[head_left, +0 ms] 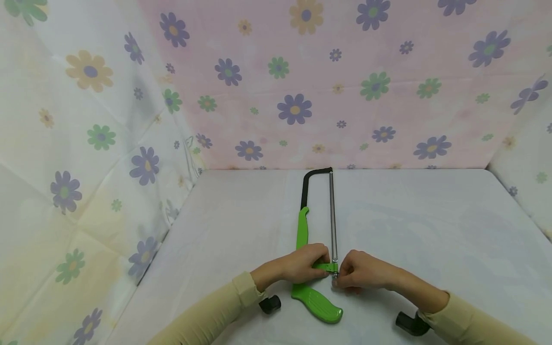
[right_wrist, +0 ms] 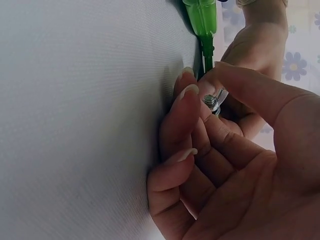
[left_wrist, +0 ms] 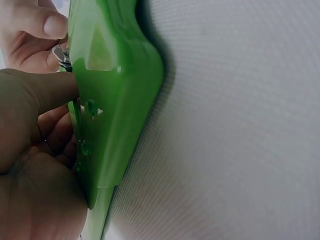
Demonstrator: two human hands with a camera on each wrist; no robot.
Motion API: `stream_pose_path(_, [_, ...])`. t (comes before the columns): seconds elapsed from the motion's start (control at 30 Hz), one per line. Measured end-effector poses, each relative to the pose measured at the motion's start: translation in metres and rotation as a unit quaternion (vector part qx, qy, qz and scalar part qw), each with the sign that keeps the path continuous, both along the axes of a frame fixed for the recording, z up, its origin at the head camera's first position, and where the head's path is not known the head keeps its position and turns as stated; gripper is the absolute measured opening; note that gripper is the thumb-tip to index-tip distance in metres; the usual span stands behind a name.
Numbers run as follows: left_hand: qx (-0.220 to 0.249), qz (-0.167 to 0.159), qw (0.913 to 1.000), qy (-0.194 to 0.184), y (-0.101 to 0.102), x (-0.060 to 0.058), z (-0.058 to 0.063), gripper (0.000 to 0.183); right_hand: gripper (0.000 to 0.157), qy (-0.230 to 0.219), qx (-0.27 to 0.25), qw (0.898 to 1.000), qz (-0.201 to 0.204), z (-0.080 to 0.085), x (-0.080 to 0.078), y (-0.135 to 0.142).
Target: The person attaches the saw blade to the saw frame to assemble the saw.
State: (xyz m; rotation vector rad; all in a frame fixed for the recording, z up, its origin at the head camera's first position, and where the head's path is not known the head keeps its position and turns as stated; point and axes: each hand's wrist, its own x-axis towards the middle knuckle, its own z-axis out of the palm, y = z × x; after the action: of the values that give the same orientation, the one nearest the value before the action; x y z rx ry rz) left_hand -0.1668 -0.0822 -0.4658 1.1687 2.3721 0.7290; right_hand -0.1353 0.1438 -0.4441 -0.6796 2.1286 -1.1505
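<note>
A hacksaw [head_left: 303,230] with a green handle and a black front frame lies on the table, its handle end toward me. Its straight metal blade [head_left: 333,215] runs along the right side. My left hand [head_left: 304,264] grips the green lower arm of the frame, thumb and fingers on either side of it in the left wrist view. At the blade's near end, my right hand [head_left: 366,270] has its curled fingers and thumb around a small metal wing nut [right_wrist: 212,102]. The fingers partly cover the nut.
The white table [head_left: 431,230] extends to both sides. Flower-print cloth [head_left: 267,124] rises behind it and at both sides. Dark wrist-camera pieces [head_left: 411,324] hang below the sleeves, near the tabletop.
</note>
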Motion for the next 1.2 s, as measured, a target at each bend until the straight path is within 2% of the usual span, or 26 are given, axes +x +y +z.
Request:
stream_pose_path(0.33, [0.001, -0.003, 1.0, 0.0, -0.0005, 0.0, 0.0001, 0.009, 0.038, -0.003, 0.01, 1.0, -0.024, -0.0026, -0.0002, -0.0039])
stream_pose_path(1.2, [0.002, -0.003, 1.0, -0.008, -0.0002, 0.0006, 0.0033, 0.01, 0.037, -0.003, 0.035, 0.999, -0.021, -0.0024, -0.0011, -0.006])
